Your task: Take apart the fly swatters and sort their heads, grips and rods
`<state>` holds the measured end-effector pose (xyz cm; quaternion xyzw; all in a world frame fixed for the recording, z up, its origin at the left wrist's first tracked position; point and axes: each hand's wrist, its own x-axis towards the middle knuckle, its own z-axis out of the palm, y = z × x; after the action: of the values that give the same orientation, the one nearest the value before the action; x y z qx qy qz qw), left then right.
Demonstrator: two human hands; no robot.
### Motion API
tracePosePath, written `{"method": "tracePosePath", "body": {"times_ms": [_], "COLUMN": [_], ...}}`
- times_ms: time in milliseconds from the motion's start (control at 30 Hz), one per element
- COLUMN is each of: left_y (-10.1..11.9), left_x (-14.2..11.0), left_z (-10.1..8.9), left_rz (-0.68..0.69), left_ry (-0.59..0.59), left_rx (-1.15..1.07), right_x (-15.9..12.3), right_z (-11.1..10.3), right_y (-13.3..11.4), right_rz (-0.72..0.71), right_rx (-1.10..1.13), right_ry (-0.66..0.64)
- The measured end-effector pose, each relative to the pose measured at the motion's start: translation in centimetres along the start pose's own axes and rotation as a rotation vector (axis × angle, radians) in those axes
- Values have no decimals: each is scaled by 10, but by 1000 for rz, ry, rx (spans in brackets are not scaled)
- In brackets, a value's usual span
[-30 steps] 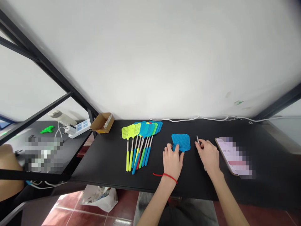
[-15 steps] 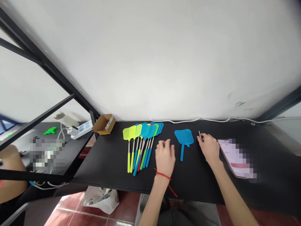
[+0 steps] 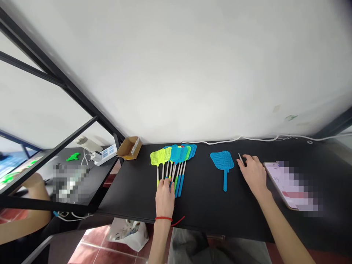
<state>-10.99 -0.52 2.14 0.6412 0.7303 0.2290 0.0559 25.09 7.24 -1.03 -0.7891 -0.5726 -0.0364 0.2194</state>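
Observation:
My left hand (image 3: pixel 165 201), with a red cord at its wrist, lies over the handles of a bunch of fly swatters (image 3: pixel 179 176). Its thumb stands apart from the fingers, and some handles are hidden beneath it. The swatters have yellow, blue and green mesh heads and metal shafts, and overlap side by side. To their right lies a single blue fly swatter (image 3: pixel 222 160) with a short handle, touched by neither hand. My right hand (image 3: pixel 253 175) rests on the table with a thin silver-grey stick (image 3: pixel 241 158) between thumb and forefinger; most of the stick is hidden.
A phone (image 3: pixel 284 187) lies right of my right hand. An open cardboard box (image 3: pixel 128 148) stands at the table's back left, beside a black metal frame (image 3: pixel 79 135). A white cable (image 3: pixel 211 142) runs along the wall. Another person's arm (image 3: pixel 30 216) shows at the left.
My left hand has moved left, from the space between the swatters onto the bunch's handles. My right hand stays by the stick. The view has turned slightly left.

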Motion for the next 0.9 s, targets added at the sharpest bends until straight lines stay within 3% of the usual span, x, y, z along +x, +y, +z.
{"method": "tracePosePath", "body": {"times_ms": [233,333,433,567,633,700,900], "left_y": [1,12,30,63,79,91,99], "left_x": [2,-3,-9,-16,-17,-16,-10], "left_z": [-7,-15,-18,-4,7,18,42], "left_rz": [72,41,25,48,72,94,45], "left_ry": [163,205,113,-187,-320,-412,-475], "left_rx": [-125,-207,-340,-644,-782,-885,-1021], "right_x": [-8,-13,-18,-26,-31,-36,-42], "right_z": [-16,-26,-35,-35,-30,-23,-14], "right_y": [-16,-30,-50,-79,-87,-89,-79], "right_rz": [-72,-149,-211,-265,-236,-197,-145], "right_rx": [168,336,620,1090,1233,1328,1381], "right_ry": [256,268,66,-571,-814,-905,-853]}}
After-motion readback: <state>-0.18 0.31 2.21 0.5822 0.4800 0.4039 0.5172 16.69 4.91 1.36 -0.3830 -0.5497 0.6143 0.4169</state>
